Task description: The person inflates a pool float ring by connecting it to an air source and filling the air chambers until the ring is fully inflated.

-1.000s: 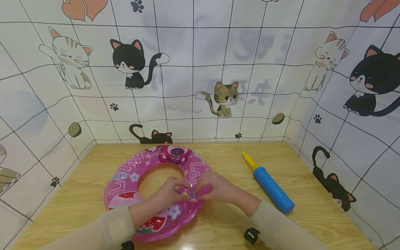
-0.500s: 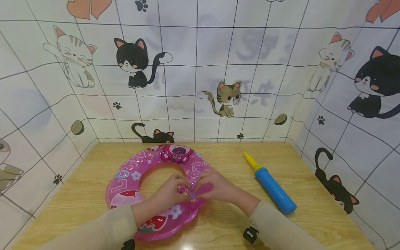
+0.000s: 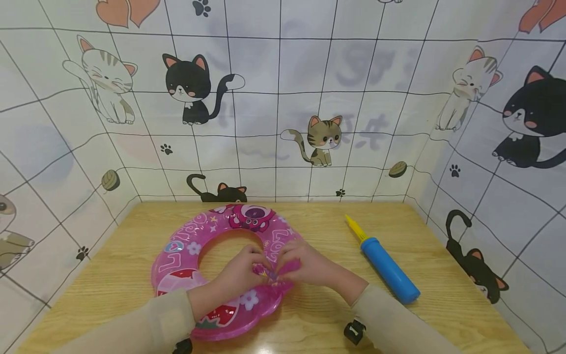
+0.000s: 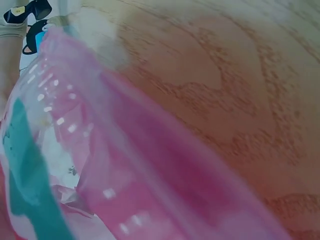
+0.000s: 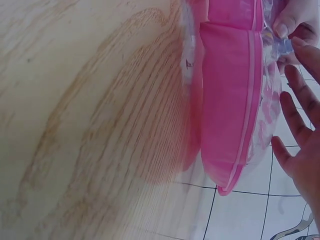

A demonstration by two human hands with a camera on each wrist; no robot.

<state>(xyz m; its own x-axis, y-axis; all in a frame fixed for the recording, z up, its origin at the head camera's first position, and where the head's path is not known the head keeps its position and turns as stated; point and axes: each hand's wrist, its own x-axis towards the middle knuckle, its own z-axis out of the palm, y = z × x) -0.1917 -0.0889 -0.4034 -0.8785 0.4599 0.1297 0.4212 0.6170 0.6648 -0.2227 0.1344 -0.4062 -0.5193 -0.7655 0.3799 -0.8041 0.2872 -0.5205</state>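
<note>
A pink inflatable swim ring (image 3: 192, 248), printed with flowers and strawberries, lies on the wooden table, plump with air. My left hand (image 3: 245, 268) pinches its printed vinyl on the near right part. Close beside it, my right hand (image 3: 307, 263) works at the same spot. In the right wrist view a small clear valve (image 5: 286, 46) stands up from the ring (image 5: 230, 100). Right fingertips are at the valve, the other fingers spread beside the ring; the left thumb presses at its base. The left wrist view is filled by the ring's pink side (image 4: 165, 150), hiding the left fingers.
A blue hand pump (image 3: 389, 270) with a yellow nozzle (image 3: 355, 227) lies to the right of the ring on the wooden table (image 3: 318, 314). White cloth with cat prints (image 3: 325, 135) encloses the back and sides.
Both hands keep their place at the valve with only slight finger movement. The whole head view has shifted a little, so things appear slightly further right.
</note>
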